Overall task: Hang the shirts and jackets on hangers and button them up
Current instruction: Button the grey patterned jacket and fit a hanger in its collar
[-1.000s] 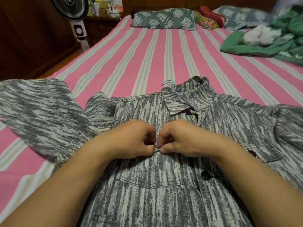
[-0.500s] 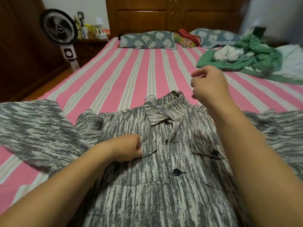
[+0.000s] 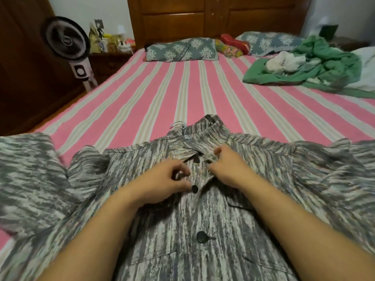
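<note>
Buttoning a shirt (image 3: 203,230) spread along the bed's (image 3: 162,94) near edge.
Left hand (image 3: 164,183) pinches the placket above a button (image 3: 194,188); right hand (image 3: 229,165) pinches the opposite edge below the collar (image 3: 205,136).

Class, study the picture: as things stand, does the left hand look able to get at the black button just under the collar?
Probably yes. The left hand lies on the shirt just short of that button, with only flat fabric between.
</note>
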Available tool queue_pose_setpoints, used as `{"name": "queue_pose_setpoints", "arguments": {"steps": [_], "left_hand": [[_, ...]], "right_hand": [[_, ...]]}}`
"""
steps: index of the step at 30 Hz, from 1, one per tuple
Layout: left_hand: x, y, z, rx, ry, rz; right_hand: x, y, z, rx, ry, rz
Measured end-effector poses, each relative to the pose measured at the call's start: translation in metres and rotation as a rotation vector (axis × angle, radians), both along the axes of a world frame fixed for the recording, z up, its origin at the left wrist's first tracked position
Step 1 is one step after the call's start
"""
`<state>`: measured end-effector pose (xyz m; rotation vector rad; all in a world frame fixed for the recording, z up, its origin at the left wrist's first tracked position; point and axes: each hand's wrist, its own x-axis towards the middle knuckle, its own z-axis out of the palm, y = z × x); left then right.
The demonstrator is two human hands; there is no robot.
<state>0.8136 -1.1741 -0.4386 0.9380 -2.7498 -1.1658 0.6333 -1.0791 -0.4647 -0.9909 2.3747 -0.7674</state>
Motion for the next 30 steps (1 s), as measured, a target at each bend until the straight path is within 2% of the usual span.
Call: {"name": "queue_pose_setpoints", "arguments": {"steps": [4, 6, 8, 10, 13, 15, 17, 20, 22, 24, 30], "left_hand": [[-0.002, 0.007, 0.005, -0.159, -0.110, -0.161], [-0.011, 0.010, 0.001, -0.170, -0.117, -0.171], [-0.018, 0.010, -0.006, -0.169, -0.121, -0.120], [-0.022, 0.012, -0.013, -0.242, -0.164, -0.076], [-0.022, 0.019, -0.017, -0.382, -0.168, -0.020], [-0.021, 0.020, -0.016, -0.360, -0.139, 0.006], [-0.021, 0.018, -0.015, -0.135, -0.071, 0.075], [-0.022, 0.016, -0.012, 0.498, 0.097, 0.281], [-0.021, 0.014, -0.011, 0.667, 0.163, 0.344], [-0.021, 0.014, -0.009, 0.714, 0.176, 0.364], [-0.018, 0.012, -0.008, 0.585, 0.093, 0.336]], "right_hand": [[-0.030, 0.016, 0.011, -0.349, -0.521, -0.277], [-0.034, 0.023, 0.020, -0.445, -0.667, -0.334], [-0.035, 0.030, 0.029, -0.412, -0.730, -0.326], [-0.029, 0.033, 0.031, -0.220, -0.797, -0.183], [-0.003, 0.030, 0.025, 0.053, -0.696, 0.079], [0.007, 0.028, 0.021, 0.045, -0.587, 0.157], [0.008, 0.029, 0.022, 0.015, -0.527, 0.263], [0.006, 0.031, 0.026, -0.001, -0.405, 0.305], [0.009, 0.031, 0.029, -0.026, -0.390, 0.285], [0.013, 0.031, 0.031, -0.029, -0.362, 0.284], [0.028, 0.028, 0.036, 0.062, -0.323, 0.273]]}}
